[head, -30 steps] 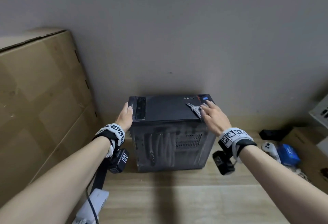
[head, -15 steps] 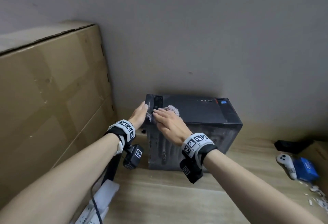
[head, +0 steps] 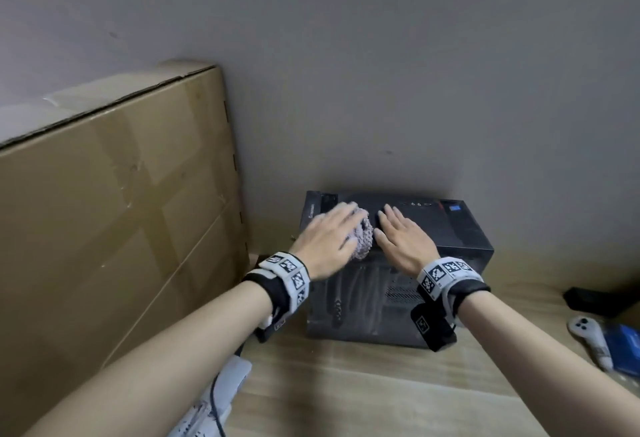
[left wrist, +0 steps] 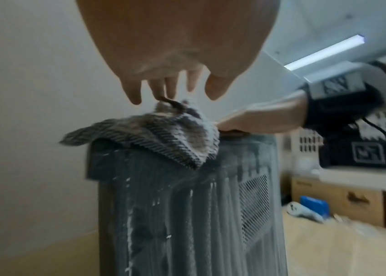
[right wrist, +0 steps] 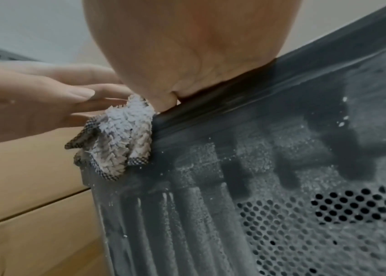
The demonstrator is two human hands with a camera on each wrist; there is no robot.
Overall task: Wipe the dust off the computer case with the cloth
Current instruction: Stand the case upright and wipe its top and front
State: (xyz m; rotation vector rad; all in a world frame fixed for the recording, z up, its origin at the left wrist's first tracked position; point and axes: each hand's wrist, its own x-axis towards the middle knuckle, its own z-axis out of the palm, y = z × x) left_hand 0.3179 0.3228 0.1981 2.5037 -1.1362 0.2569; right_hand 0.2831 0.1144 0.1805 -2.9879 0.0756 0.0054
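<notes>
A black computer case (head: 460,232) stands on the wooden floor against the wall. Its near side panel (right wrist: 281,168) is grey with dust and streaked. A crumpled grey cloth (head: 363,239) lies on the top's near edge, towards the left end, and hangs over it (right wrist: 121,138). My left hand (head: 329,232) is over the cloth with straight, spread fingers (left wrist: 163,89) whose tips touch it. Just right of the cloth, my right hand (head: 403,235) lies flat on the case top, its thumb side against the cloth (left wrist: 163,130).
A tall cardboard box (head: 104,228) stands close on the left of the case. A white power strip (head: 214,398) with a black cable lies on the floor at lower left. At right lie a white controller (head: 588,336), a blue box (head: 623,346) and a black object (head: 595,301).
My right hand slid right, off the cloth, and now lies flat on the top. My left hand left the case's left edge and came over the cloth.
</notes>
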